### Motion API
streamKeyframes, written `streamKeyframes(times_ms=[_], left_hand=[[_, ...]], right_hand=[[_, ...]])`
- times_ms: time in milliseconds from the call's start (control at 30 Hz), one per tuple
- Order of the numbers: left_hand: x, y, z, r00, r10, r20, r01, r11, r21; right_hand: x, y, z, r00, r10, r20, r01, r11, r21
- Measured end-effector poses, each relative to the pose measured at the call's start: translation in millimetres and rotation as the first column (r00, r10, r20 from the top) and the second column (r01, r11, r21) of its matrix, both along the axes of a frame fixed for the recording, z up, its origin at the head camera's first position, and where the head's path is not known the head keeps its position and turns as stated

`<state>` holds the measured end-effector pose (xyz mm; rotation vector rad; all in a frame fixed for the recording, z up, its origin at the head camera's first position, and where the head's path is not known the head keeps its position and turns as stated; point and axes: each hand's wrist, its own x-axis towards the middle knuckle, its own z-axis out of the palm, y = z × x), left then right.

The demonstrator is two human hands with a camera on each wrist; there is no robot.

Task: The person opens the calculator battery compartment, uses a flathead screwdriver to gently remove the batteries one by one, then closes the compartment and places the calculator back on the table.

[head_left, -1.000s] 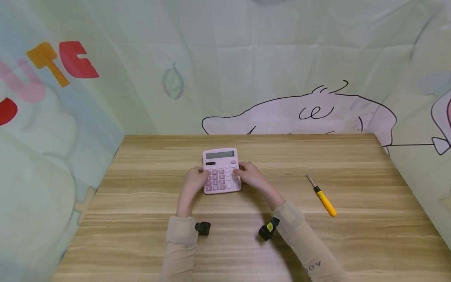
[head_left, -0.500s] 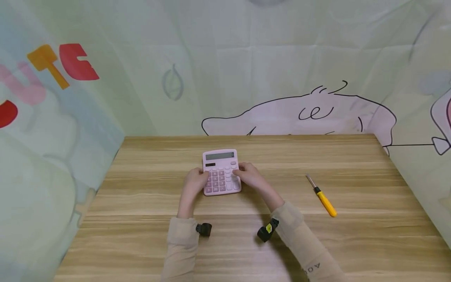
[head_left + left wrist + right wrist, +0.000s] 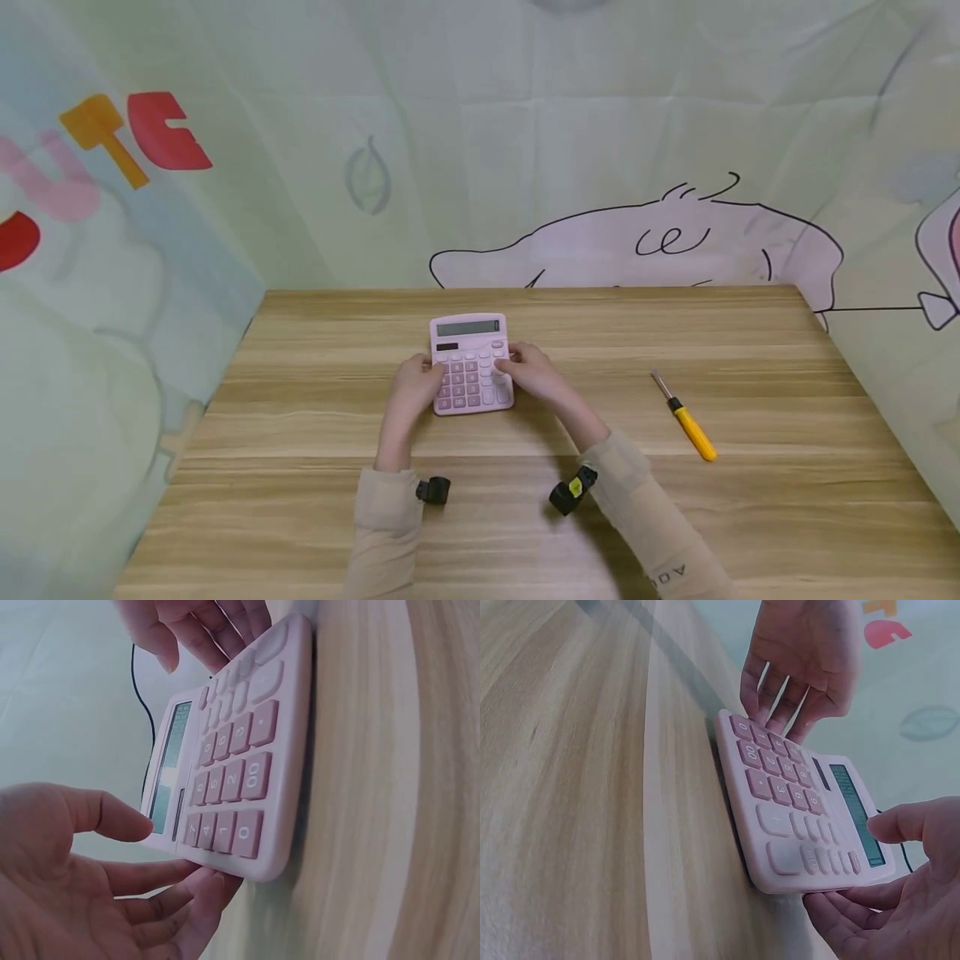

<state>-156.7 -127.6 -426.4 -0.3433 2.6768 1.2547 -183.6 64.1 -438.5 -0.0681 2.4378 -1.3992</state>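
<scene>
A pink calculator (image 3: 471,365) with a grey display and darker pink number keys is at the far middle of the table, its display toward the far edge. My left hand (image 3: 414,385) grips its left side, and my right hand (image 3: 531,372) grips its right side. In the left wrist view, the left hand's (image 3: 112,877) thumb is over the face and its fingers are at the side edge and partly under it. The right hand (image 3: 907,877) does likewise in the right wrist view. The calculator's underside is hidden.
A screwdriver (image 3: 686,421) with a yellow handle lies to the right on the wooden table (image 3: 300,508). Printed cloth (image 3: 337,125) hangs behind and beside the table. Each wrist bears a small black camera.
The calculator's far end has shifted very slightly up in the head view. Both hands keep their hold on its sides, and the screwdriver has stayed put.
</scene>
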Motion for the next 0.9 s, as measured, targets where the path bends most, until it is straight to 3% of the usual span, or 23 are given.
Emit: streamKeyframes(times_ms=[500,900], left_hand=[[8.4,3.1,12.1,0.998,0.005,-0.055,-0.006,1.0,-0.008],[12.8,3.3,18.3,0.998,0.024,-0.06,-0.021,0.999,0.05]], right_hand=[[3.5,3.3,10.4,0.997,-0.019,-0.08,0.017,1.0,-0.019],[6.6,5.2,15.0,0.989,-0.082,-0.127,0.078,0.996,-0.034]])
